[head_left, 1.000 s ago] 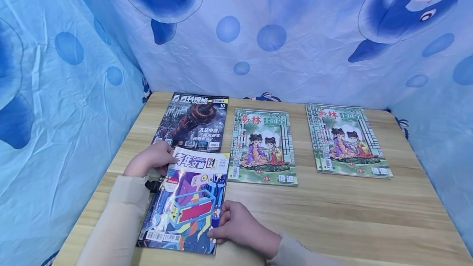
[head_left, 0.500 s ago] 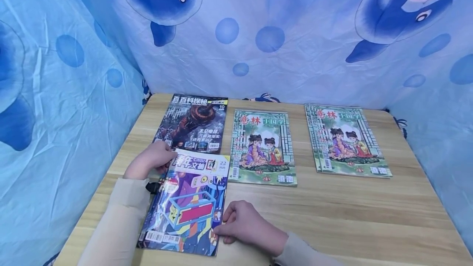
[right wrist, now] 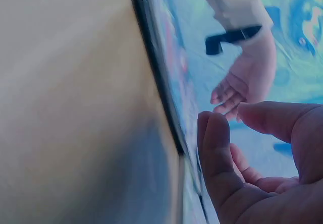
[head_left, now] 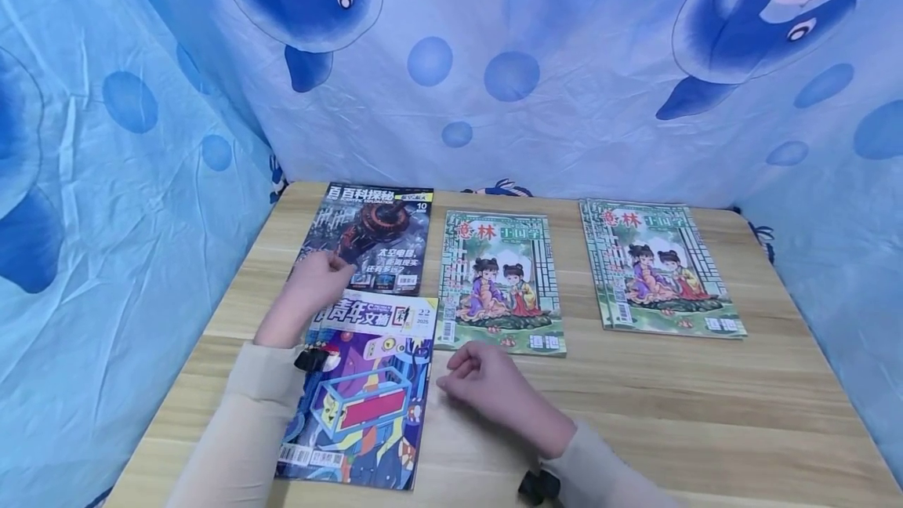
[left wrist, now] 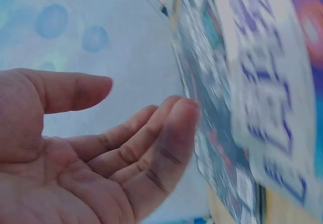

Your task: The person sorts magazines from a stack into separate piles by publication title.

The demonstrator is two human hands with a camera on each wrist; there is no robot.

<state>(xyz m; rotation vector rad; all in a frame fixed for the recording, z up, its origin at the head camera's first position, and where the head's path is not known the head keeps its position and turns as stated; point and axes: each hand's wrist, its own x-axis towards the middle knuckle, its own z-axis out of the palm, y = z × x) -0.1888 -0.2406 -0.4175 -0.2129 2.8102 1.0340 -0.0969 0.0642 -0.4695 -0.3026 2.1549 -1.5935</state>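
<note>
My left hand (head_left: 313,288) hovers by the lower left corner of a dark science magazine (head_left: 384,230). In the left wrist view that hand (left wrist: 121,158) holds nothing, its thumb apart from loosely bent fingers. Just below the dark one lies a purple and blue magazine (head_left: 367,406) with a white title band, seemingly on top of at least one more. Off its right edge is my right hand (head_left: 494,386), fingers loosely curled. The right wrist view has nothing between that hand's (right wrist: 267,168) thumb and fingers.
A green magazine (head_left: 502,288) with two cartoon figures lies in the middle of the wooden table (head_left: 635,406). Farther right, a small stack of the same green magazines (head_left: 670,281) is slightly fanned. Blue dolphin-print cloth (head_left: 451,14) walls in the back and sides.
Both hands have let go of the purple magazine. My left hand has moved up over the dark magazine's corner, and the right has drawn away rightward and up. The purple magazine has straightened slightly.
</note>
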